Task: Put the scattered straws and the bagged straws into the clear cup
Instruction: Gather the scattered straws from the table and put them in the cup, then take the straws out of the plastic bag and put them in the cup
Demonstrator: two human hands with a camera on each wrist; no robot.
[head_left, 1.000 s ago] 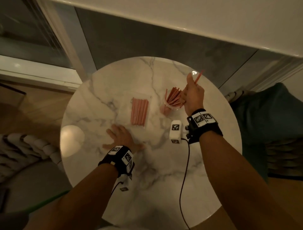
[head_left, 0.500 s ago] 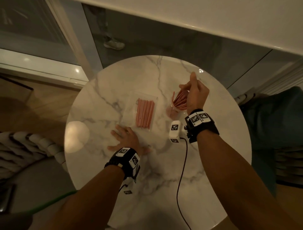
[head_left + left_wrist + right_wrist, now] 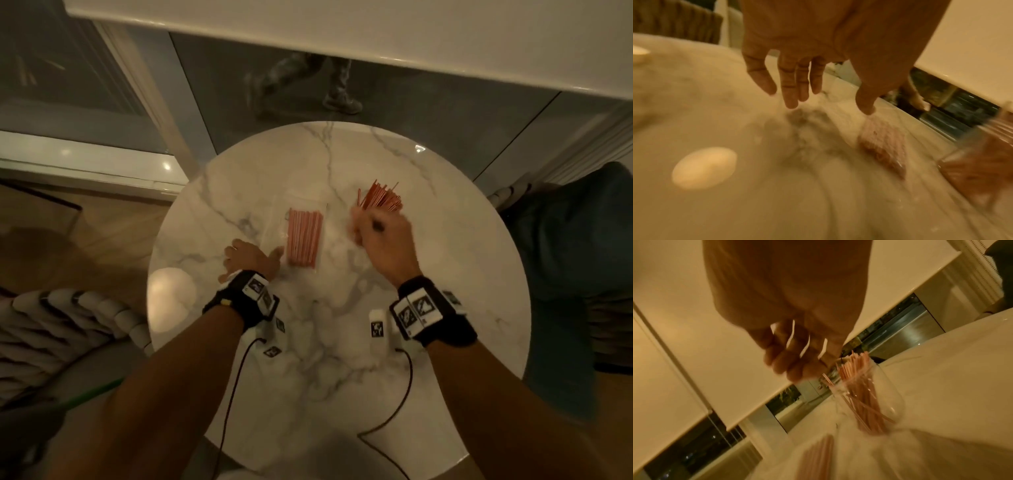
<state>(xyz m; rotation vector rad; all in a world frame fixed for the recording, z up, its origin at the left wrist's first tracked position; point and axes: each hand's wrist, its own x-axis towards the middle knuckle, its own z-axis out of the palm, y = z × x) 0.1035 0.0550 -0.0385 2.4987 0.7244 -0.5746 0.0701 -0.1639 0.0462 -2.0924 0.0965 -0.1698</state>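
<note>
A clear bag of pink straws (image 3: 305,236) lies flat near the middle of the round marble table (image 3: 462,274). To its right stands the clear cup (image 3: 869,404), full of pink straws (image 3: 378,200). My right hand (image 3: 363,229) is blurred, just in front and left of the cup; in the right wrist view its fingers (image 3: 781,363) are curled and hold nothing. My left hand (image 3: 253,251) is spread low over the table, its thumb (image 3: 865,104) close to the bag's (image 3: 881,142) near left corner. I see no loose straws on the table.
A white tagged device (image 3: 376,327) and two cables lie on the near part of the table. A lamp's reflection (image 3: 171,299) glares at the left. A dark blue seat (image 3: 565,240) stands right, a woven chair (image 3: 51,325) left. A person's legs (image 3: 308,85) are beyond the table.
My right hand no longer holds the single straw; it has come down from above the cup to its near left side. My left hand has slid forward toward the bag.
</note>
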